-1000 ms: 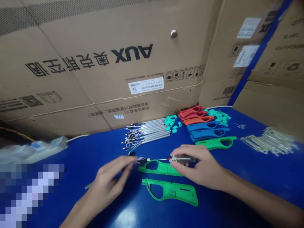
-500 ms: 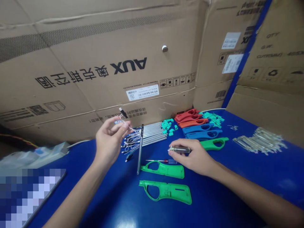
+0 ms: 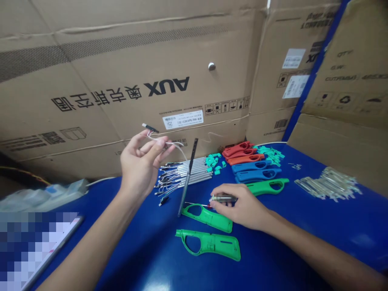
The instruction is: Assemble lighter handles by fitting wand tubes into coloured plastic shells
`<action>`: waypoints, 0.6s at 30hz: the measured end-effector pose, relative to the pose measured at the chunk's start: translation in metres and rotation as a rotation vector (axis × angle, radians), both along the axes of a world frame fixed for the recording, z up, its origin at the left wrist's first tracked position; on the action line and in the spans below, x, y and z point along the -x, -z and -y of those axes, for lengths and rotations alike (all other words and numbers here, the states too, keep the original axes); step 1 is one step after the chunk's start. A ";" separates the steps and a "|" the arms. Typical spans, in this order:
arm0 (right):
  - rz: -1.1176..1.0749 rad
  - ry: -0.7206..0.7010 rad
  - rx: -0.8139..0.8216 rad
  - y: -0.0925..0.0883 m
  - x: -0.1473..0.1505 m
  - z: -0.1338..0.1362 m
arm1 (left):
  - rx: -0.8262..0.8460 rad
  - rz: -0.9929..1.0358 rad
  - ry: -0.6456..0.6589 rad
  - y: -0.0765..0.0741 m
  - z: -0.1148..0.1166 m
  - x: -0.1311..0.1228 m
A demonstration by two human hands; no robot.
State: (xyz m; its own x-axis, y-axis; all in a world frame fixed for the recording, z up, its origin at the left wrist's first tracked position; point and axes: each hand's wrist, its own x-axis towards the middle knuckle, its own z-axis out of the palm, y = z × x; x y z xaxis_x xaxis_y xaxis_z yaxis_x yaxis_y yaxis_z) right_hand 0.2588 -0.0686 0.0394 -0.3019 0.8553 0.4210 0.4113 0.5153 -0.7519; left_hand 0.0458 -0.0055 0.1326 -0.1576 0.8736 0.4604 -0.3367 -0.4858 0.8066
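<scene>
Head view: the raised left hand pinches a white wire with a black tip between thumb and fingers; a tilted metal rod stands right of those fingers. The right hand pinches a metal cylinder in its fingertips, just above a green handle shell.

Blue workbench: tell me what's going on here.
A person works bare-handed at the blue table. The raised left hand holds thin wires ending in a small black-tipped piece. The right hand pinches a small grey cylinder above a green plastic handle shell. A slim metal tube stands tilted before a row of wired tubes; red shells and blue shells lie behind.
</scene>
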 end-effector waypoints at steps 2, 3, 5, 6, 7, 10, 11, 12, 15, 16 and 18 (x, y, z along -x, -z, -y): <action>0.004 0.006 0.004 0.000 0.000 0.000 | -0.011 0.026 0.022 -0.004 -0.002 -0.008; 0.006 0.008 0.004 0.000 0.000 0.000 | -0.019 0.034 0.031 -0.006 -0.003 -0.011; 0.009 0.011 0.009 -0.001 -0.001 0.000 | -0.039 0.035 0.047 -0.008 -0.005 -0.015; 0.011 0.009 0.015 -0.001 -0.001 0.000 | -0.048 0.031 0.052 -0.009 -0.005 -0.016; 0.016 0.006 0.025 -0.001 -0.001 0.000 | -0.051 0.026 0.056 -0.010 -0.004 -0.017; 0.043 0.010 0.065 0.000 -0.001 -0.002 | -0.025 0.005 0.052 -0.008 -0.001 -0.017; 0.053 0.018 0.080 0.001 0.000 -0.003 | -0.014 0.002 0.047 -0.006 0.001 -0.015; 0.062 0.026 0.096 0.003 0.000 -0.004 | -0.007 0.002 0.045 -0.005 0.002 -0.014; 0.088 0.025 0.134 0.007 0.003 -0.008 | 0.002 0.010 0.044 -0.001 0.006 -0.007; 0.102 0.021 0.141 0.008 0.003 -0.009 | 0.008 0.007 0.043 0.000 0.007 -0.005; 0.149 0.026 0.147 0.010 0.004 -0.009 | 0.021 -0.006 0.036 0.001 0.008 0.000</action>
